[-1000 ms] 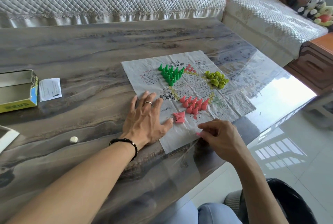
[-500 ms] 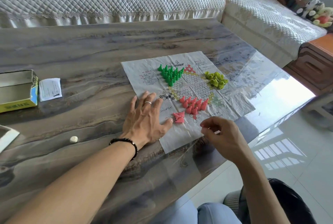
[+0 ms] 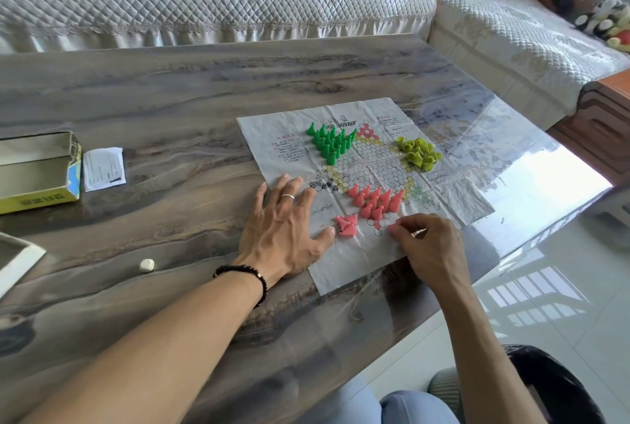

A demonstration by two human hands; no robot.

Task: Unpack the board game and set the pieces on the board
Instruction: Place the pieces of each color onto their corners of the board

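Far to the left of both hands sits the open game box [image 3: 37,171], with a printed slip [image 3: 104,168] just beside it and a small white lump [image 3: 147,265] nearer the table [image 3: 170,110] edge. Moving rightward, the left hand [image 3: 284,236] lies flat with fingers spread, its fingertips [image 3: 296,181] resting on the left margin of the paper game board [image 3: 283,137], apparently pinning the sheet. Just beyond its thumb tip, touching or almost so, lies a small heap of tipped-over pink pieces [image 3: 347,226]. Up and away from the fingertips stand the green pieces [image 3: 331,142], grouped upright in one corner of the star; the standing pink pieces [image 3: 375,200] fill the near corner, between the two hands and a little farther out.

The right hand [image 3: 431,246] comes next, fingers curled together, and a pink piece [image 3: 392,228] shows at its fingertips, seemingly pinched just above the printed circles at the near tip of the star. Those empty circles lie directly beside the fingers, toward the left hand. Farthest right, well beyond the knuckles, the yellow-green pieces [image 3: 418,153] lie in a loose pile.

I judge the move in hand to be standing this piece on a free circle; the fallen heap lies leftward of the right fingers, nearer the left thumb.
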